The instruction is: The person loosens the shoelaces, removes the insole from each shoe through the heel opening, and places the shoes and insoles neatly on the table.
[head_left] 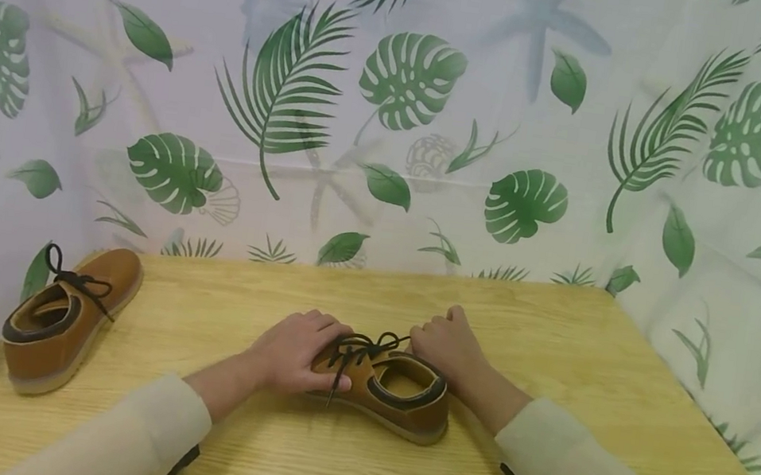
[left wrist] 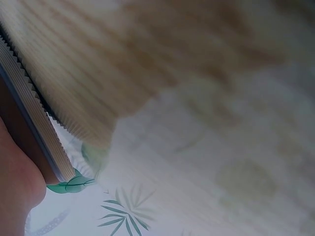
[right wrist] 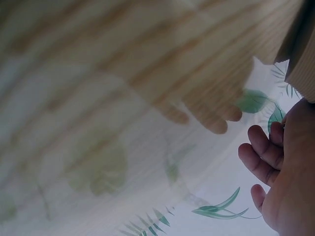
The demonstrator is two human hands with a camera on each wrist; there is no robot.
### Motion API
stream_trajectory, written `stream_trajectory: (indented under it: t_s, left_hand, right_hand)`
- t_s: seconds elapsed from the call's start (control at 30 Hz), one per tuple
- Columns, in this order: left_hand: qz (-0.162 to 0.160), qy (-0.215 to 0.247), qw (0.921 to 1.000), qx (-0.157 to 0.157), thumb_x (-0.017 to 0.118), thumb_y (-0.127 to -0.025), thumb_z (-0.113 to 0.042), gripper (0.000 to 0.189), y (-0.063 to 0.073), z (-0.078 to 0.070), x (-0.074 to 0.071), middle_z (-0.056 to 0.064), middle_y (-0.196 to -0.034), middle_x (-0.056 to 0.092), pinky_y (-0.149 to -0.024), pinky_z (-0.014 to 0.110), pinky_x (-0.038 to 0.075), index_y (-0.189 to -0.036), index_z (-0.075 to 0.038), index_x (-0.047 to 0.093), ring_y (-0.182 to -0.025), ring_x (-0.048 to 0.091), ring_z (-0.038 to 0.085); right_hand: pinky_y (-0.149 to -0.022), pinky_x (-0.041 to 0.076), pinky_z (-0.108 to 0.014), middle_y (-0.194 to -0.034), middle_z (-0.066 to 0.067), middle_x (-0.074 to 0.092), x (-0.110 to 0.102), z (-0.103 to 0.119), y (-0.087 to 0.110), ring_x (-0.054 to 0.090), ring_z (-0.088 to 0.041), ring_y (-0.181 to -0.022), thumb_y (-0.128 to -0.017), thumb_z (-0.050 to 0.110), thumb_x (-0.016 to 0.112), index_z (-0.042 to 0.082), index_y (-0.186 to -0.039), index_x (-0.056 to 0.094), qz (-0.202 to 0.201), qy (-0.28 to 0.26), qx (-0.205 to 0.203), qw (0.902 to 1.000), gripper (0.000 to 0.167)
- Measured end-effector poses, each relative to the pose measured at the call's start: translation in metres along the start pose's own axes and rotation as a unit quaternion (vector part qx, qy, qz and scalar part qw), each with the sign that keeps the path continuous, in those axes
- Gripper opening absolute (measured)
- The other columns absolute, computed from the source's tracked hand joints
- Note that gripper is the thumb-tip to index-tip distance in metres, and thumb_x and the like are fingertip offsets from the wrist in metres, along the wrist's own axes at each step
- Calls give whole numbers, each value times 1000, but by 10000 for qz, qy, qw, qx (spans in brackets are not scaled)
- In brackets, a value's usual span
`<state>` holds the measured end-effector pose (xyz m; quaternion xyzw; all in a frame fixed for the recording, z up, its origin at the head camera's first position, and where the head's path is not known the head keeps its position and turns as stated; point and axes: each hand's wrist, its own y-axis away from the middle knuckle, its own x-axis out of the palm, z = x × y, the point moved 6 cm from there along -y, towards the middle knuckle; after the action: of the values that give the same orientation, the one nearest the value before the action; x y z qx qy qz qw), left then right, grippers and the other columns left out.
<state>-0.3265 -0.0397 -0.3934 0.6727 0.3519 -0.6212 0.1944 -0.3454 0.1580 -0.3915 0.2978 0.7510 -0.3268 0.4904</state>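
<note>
A brown leather shoe [head_left: 403, 415] with a dark collar lies on the table in front of me, toe to the left. My left hand [head_left: 296, 351] grips its front from above, thumb along the near side; the toe is hidden under the palm. Black shoelaces [head_left: 374, 343] are tied in a bow on top. On the far right side of the shoe, my right hand [head_left: 447, 348] pinches one lace loop's end, pulled taut toward it. In the left wrist view the shoe's ribbed sole [left wrist: 42, 118] shows beside the hand. The right wrist view shows curled fingers [right wrist: 266, 152].
Another brown shoe [head_left: 53, 339], its black laces in a bow, stands at the table's left edge. The glossy wooden table [head_left: 293, 463] reaches back to a white curtain [head_left: 369, 212] with green leaf prints, which also hangs along both sides.
</note>
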Motion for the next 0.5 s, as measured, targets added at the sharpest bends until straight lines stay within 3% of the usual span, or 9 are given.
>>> stream_trajectory:
  t_s: [0.17,0.5]
  left_hand:
    - [37,19,10000,25,54,-87,-71,77,0,0,-1,4,-134,59,-94,45,47,-143,-18,51,-116,55,25]
    - [58,-16,10000,55,54,-87,-70,77,-3,2,-2,5,-134,59,-95,45,47,-143,-17,51,-119,55,25]
  right_hand:
    - [-72,35,-43,-59,2,51,2,-1,-1,44,-17,-57,-99,32,57,16,-66,54,328,-70,50,9994,36]
    - [-66,33,-40,-58,2,53,1,-3,-2,46,-16,-57,-97,36,59,19,-64,55,393,-276,136,9988,37]
